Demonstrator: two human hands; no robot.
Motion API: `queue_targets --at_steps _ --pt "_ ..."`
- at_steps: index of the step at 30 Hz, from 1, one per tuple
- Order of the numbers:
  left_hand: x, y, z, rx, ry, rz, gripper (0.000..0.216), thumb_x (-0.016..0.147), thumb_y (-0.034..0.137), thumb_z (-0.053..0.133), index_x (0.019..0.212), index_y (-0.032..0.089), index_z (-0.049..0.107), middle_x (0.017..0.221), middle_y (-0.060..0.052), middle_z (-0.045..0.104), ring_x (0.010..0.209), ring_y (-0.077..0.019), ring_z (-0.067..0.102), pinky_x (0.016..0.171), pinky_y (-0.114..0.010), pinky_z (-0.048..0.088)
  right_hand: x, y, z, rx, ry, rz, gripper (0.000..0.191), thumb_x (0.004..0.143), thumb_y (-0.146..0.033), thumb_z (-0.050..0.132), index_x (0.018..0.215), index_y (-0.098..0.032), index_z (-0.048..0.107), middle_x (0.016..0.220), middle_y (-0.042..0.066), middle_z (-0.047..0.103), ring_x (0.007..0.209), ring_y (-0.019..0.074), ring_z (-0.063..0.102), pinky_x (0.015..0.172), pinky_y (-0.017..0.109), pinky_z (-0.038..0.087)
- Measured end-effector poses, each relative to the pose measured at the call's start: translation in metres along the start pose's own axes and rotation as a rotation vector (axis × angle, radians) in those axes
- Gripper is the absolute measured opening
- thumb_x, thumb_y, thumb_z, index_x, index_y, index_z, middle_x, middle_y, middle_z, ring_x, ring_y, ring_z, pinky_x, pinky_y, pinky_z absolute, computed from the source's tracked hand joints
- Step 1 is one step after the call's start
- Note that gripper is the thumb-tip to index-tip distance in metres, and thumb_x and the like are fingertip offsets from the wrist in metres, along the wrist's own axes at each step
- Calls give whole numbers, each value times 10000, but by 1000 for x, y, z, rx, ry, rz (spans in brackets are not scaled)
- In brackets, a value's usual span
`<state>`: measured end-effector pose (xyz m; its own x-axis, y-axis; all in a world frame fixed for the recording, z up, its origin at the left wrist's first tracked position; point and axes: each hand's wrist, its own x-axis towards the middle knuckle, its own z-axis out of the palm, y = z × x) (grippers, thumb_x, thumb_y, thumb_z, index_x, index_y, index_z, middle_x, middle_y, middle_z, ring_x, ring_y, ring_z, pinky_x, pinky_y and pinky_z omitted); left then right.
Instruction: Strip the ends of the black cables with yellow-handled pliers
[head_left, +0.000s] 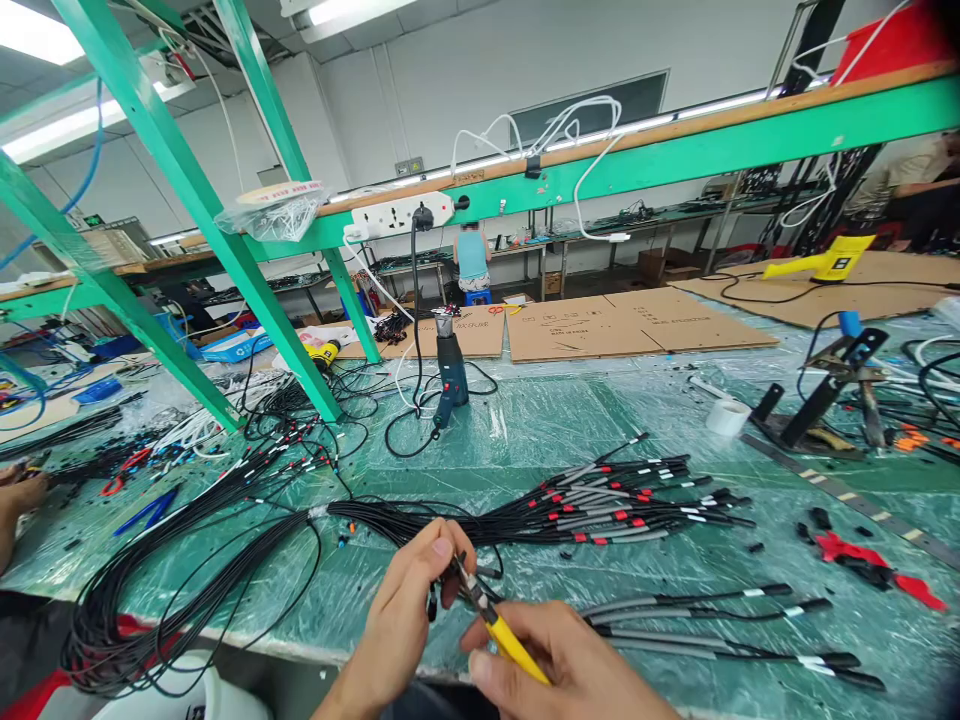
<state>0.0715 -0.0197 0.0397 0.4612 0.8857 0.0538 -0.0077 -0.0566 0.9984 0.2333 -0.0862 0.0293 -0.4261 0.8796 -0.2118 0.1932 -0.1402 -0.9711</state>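
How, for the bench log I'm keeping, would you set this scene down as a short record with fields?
Left hand: left hand pinches a dark piece, too small to make out
Right hand: right hand grips yellow-handled pliers, their tip at the left fingertips
Behind the hands: bundle of black cables with red and grey parts toward its right end
Right of the hands: a few separate cables
Farther back: upright heat gun; white tape roll to its right
Surface: green table
Left edge: another person's hand
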Motion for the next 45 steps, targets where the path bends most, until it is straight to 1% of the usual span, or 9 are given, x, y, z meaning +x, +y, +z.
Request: queue_targets --at_steps 4,17,22,26,30,37,40,43,45 --pt "1 -4 -1 -147 -14 10 340 964 338 396 697 178 531 729 -11 523 646 -143 399 590 -264 347 3 2 -2 218 -78 47 673 756 -772 558 975 -141 644 638 -10 535 569 95 457 542 204 331" --pt "5 -4 3 -394 -7 -24 269 906 340 390 686 201 463 715 -34 591 626 -159 463 603 -276 404 9 -2 4 429 -153 109 791 643 -812 634 1052 -139 706 666 7 578 474 47 402 459 180 256" --pt "2 -4 -2 -165 51 61 262 931 353 494 739 179 531 981 -96 661 834 -207 557 773 -321 432 9 -2 8 434 8 77 783 676 -821 589 1049 -138 679 630 8 576 489 69 418 469 191 271" --pt "-6 1 -5 56 78 99 242 970 344 490 823 180 589 1100 -93 660 930 -215 569 853 -332 426 8 -3 4 350 -38 56 782 679 -832 576 1018 -135 674 653 25 591 549 93 468 526 206 328" --pt "-12 5 -5 -26 39 61 239 985 328 454 878 182 609 1185 -100 649 978 -240 610 911 -381 443 6 -6 -2 298 -76 40 727 700 -833 554 902 -146 679 665 26 579 558 95 452 540 219 325" --pt "-17 9 -6 -104 -1 65 225 992 293 418 890 190 591 1222 -85 608 1086 -265 594 978 -399 420 2 -6 -2 328 -100 42 706 728 -779 580 1037 -151 669 666 14 569 578 112 482 552 228 345" --pt "-18 9 -4 -94 7 62 227 993 282 403 863 194 567 1188 -70 593 1074 -241 574 958 -360 415 0 -4 3 117 61 -43 565 832 -680 529 1056 -176 649 679 -1 551 591 130 504 553 239 375" --pt "-18 10 -2 -67 16 65 216 991 285 403 868 198 559 1141 -65 590 1016 -223 557 921 -342 411 -2 1 6 -338 322 -139 314 890 -480 540 999 -212 663 763 15 616 695 177 579 632 276 440" --pt "-18 10 0 -35 42 89 223 991 292 398 883 197 568 1103 -64 593 989 -215 534 906 -327 398 -2 6 6 -585 439 -199 282 889 -374 550 1118 -233 636 909 39 667 813 220 632 722 328 494"
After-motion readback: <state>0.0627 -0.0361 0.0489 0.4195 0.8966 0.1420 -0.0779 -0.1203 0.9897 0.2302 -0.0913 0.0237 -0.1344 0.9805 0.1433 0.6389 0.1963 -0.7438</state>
